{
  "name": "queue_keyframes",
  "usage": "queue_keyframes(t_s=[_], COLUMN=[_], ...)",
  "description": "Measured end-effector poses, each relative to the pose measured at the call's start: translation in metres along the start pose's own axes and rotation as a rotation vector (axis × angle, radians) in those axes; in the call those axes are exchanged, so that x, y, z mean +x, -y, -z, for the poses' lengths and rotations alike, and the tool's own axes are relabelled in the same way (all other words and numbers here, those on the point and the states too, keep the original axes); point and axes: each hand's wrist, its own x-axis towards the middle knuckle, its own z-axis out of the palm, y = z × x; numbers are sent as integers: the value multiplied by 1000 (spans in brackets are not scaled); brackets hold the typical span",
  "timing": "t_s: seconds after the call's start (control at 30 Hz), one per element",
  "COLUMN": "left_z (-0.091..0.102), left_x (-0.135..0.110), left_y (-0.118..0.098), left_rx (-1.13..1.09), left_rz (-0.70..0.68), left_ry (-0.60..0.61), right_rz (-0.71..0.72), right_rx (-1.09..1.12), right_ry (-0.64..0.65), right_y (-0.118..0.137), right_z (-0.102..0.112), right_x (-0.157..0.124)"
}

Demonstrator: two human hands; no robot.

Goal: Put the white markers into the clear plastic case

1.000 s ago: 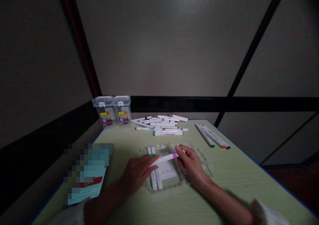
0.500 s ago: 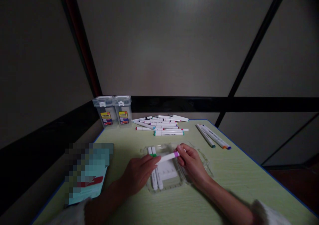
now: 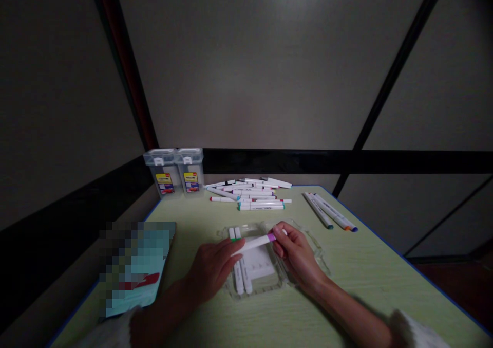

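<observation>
A white marker with a purple band is held level between both hands, above a clear plastic case. My left hand is closed on its plain white end. At the purple end, my right hand pinches the marker between thumb and fingers. Beneath them the clear case lies opened flat on the table, its right half partly covered by my right hand. Two white markers with green bands lie side by side along the left of the case, next to a white paper insert.
A loose pile of white markers lies at the table's back. Several thicker markers rest at the right edge. Two lidded clear boxes stand at the back left. A partly blurred turquoise item lies at the left.
The marker and my left fingers have shifted slightly to the left. My right hand has barely moved, and both hands stay on the marker.
</observation>
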Motion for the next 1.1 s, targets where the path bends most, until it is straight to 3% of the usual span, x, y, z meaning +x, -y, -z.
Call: queue_keyframes(t_s=[0.33,0.6,0.83,1.1], left_z=[0,0,1,-1], left_x=[1,1,0,0], left_y=[1,1,1,3], left_rx=[64,47,57,34], left_rz=[47,114,127,104], left_ry=[-26,44,62,83], right_rz=[43,24,-7,27], right_rx=[4,-34,-40,-140], right_ry=[6,0,70,6], right_y=[-4,-1,2,-2], right_z=[3,2,0,2], right_x=[1,0,-2,0])
